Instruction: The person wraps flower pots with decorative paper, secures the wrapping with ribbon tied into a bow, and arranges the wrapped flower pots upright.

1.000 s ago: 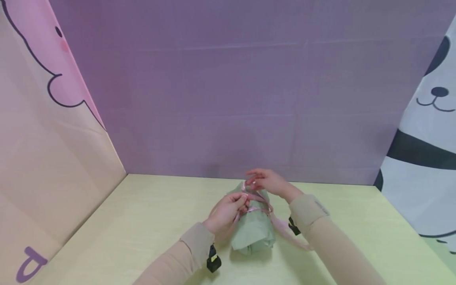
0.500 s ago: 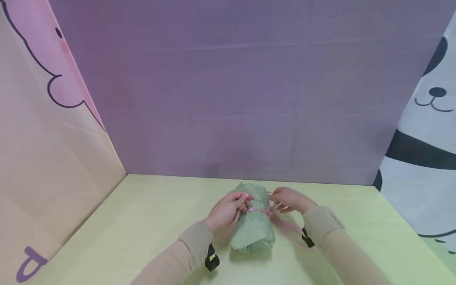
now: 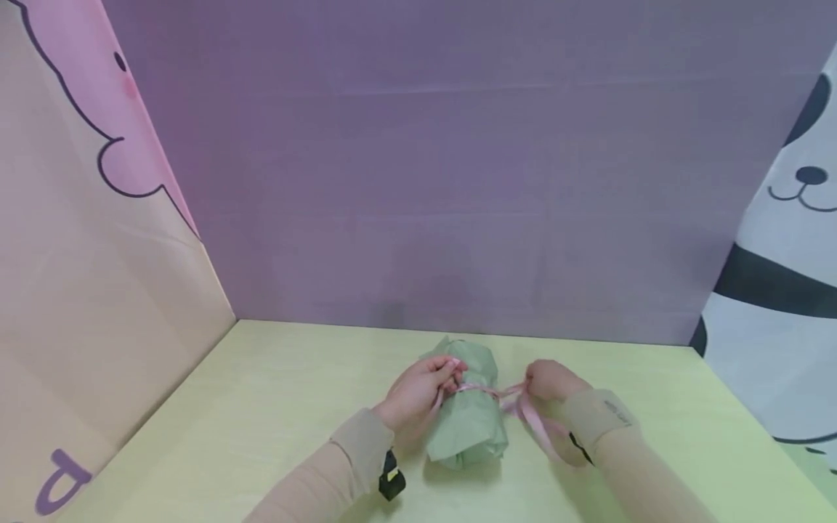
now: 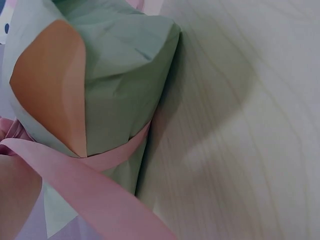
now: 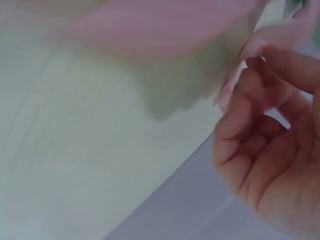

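Observation:
A bundle wrapped in green paper (image 3: 467,432) lies lengthwise on the table, with a pink ribbon (image 3: 480,389) round its middle. At its left side my left hand (image 3: 418,388) pinches one length of ribbon between thumb and fingers. My right hand (image 3: 552,379) is off to the right and grips another part of the ribbon, drawn out from the bundle. In the left wrist view, a brown patch (image 4: 55,90) shows in a fold of the green paper (image 4: 120,85). Curled fingers (image 5: 235,130) hold the ribbon in the right wrist view; pink ribbon blurs across the top.
The pale yellow table (image 3: 314,378) ends at a purple backdrop (image 3: 405,181). Printed side panels stand left and right, the right one with a panda (image 3: 771,349). A loose ribbon tail (image 3: 539,428) hangs onto the table right of the bundle.
My right hand has moved from over the bundle's far end down and out to the right, pulling ribbon with it. The left hand stays nearly where it was.

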Motion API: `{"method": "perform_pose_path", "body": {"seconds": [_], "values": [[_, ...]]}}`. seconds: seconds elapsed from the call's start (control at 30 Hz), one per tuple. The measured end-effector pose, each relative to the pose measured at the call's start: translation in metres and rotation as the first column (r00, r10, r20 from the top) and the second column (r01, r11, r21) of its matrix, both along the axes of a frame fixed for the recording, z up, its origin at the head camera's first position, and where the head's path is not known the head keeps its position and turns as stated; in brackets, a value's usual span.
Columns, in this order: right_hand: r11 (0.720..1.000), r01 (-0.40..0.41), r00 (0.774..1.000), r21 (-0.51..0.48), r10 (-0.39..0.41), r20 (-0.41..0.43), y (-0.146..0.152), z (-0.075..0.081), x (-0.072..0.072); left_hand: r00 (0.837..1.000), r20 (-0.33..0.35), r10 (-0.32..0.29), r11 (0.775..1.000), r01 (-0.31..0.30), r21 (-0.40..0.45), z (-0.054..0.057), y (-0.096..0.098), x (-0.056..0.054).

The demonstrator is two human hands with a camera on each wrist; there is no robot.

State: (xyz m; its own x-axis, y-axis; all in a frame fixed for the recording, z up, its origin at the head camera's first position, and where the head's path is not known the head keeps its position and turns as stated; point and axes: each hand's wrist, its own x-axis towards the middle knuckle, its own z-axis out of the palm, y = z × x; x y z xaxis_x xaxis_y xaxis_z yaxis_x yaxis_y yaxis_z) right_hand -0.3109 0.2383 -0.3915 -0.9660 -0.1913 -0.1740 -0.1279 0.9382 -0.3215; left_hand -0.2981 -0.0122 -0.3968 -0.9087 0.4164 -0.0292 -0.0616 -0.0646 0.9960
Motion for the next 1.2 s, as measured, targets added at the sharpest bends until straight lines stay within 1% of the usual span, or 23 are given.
{"method": "perform_pose_path", "body": {"seconds": [0.07,0.13,0.17,0.23,0.3,0.37,0.43,0.47,0.5,0.57,0.6,0.67,0.73,0.77,0.8,0.87,0.9,0.97,1.0,1.03,1.1,1.17,1.2], "values": [[0.994,0.081,0.997,-0.076,-0.08,0.017,0.018,0.001,-0.004,1.0,0.01,-0.003,1.0,0.003,0.005,0.0,0.001,0.0],[0.966,0.162,0.987,-0.201,-0.155,0.053,0.037,0.003,-0.008,1.0,0.027,-0.003,1.0,0.003,0.014,0.0,0.002,0.0],[0.937,0.205,0.978,-0.284,-0.187,0.089,0.047,0.005,-0.008,1.0,0.028,-0.002,1.0,0.002,0.013,0.0,0.002,0.0],[0.846,0.3,0.953,-0.441,-0.248,0.174,0.064,0.011,-0.008,0.999,0.042,-0.004,1.0,0.003,0.024,0.0,0.003,0.0],[0.72,0.369,0.929,-0.587,-0.276,0.245,0.081,0.018,-0.008,1.0,0.031,-0.006,1.0,0.005,0.013,0.0,0.003,0.0],[0.602,0.421,0.907,-0.678,-0.286,0.309,0.095,0.028,-0.007,1.0,0.014,-0.009,1.0,0.009,-0.006,0.0,0.004,0.0],[0.526,0.43,0.903,-0.734,-0.261,0.342,0.107,0.037,-0.007,1.0,0.011,-0.015,1.0,0.015,-0.006,0.001,0.005,0.0],[0.501,0.427,0.904,-0.752,-0.241,0.353,0.111,0.042,-0.007,1.0,0.005,-0.016,1.0,0.016,-0.008,0.001,0.005,0.0],[0.491,0.418,0.908,-0.764,-0.218,0.357,0.115,0.046,-0.006,1.0,0.009,-0.017,1.0,0.017,-0.004,0.001,0.005,0.0],[0.446,0.384,0.922,-0.808,-0.141,0.36,0.118,0.055,-0.006,1.0,0.021,-0.014,1.0,0.014,0.01,0.002,0.006,0.0],[0.421,0.365,0.929,-0.83,-0.1,0.357,0.117,0.059,-0.007,0.999,0.035,-0.012,1.0,0.011,0.026,0.003,0.006,0.001],[0.375,0.349,0.932,-0.859,-0.043,0.36,0.108,0.069,-0.009,0.999,0.041,-0.006,0.999,0.005,0.032,0.004,0.006,0.002],[0.359,0.331,0.935,-0.873,-0.003,0.354,0.091,0.078,-0.013,0.999,0.049,-0.003,0.999,0.001,0.036,0.005,0.005,0.002],[0.363,0.318,0.939,-0.876,0.008,0.344,0.079,0.083,-0.015,0.999,0.043,-0.002,1.0,0.001,0.028,0.005,0.004,0.002],[0.377,0.302,0.944,-0.876,0.013,0.331,0.065,0.087,-0.018,0.999,0.035,-0.003,1.0,0.003,0.019,0.005,0.003,0.002],[0.417,0.242,0.96,-0.876,0.026,0.278,0.035,0.094,-0.025,1.0,0.014,-0.01,1.0,0.009,0.004,0.005,0.002,0.002],[0.445,0.199,0.969,-0.873,0.041,0.242,0.019,0.097,-0.028,1.0,0.012,-0.013,1.0,0.013,0.004,0.005,0.002,0.002],[0.499,0.096,0.979,-0.861,0.11,0.173,-0.012,0.101,-0.034,1.0,0.011,-0.018,1.0,0.018,0.008,0.005,0.001,0.001],[0.526,0.048,0.976,-0.849,0.156,0.152,-0.026,0.102,-0.037,1.0,0.016,-0.021,1.0,0.021,0.019,0.005,0.001,0.001],[0.548,0.006,0.967,-0.837,0.211,0.145,-0.039,0.103,-0.039,1.0,0.016,-0.022,1.0,0.021,0.021,0.005,0.001,0.002],[0.596,-0.059,0.941,-0.801,0.301,0.154,-0.057,0.103,-0.042,0.999,0.024,-0.026,0.999,0.025,0.036,0.005,0.001,0.002],[0.642,-0.09,0.925,-0.762,0.338,0.175,-0.066,0.102,-0.043,0.999,-0.006,-0.034,0.999,0.034,0.008,0.004,0.001,0.002],[0.662,-0.094,0.927,-0.744,0.331,0.178,-0.068,0.1,-0.043,0.999,-0.014,-0.039,0.999,0.039,0.003,0.004,0.001,0.002]]}}
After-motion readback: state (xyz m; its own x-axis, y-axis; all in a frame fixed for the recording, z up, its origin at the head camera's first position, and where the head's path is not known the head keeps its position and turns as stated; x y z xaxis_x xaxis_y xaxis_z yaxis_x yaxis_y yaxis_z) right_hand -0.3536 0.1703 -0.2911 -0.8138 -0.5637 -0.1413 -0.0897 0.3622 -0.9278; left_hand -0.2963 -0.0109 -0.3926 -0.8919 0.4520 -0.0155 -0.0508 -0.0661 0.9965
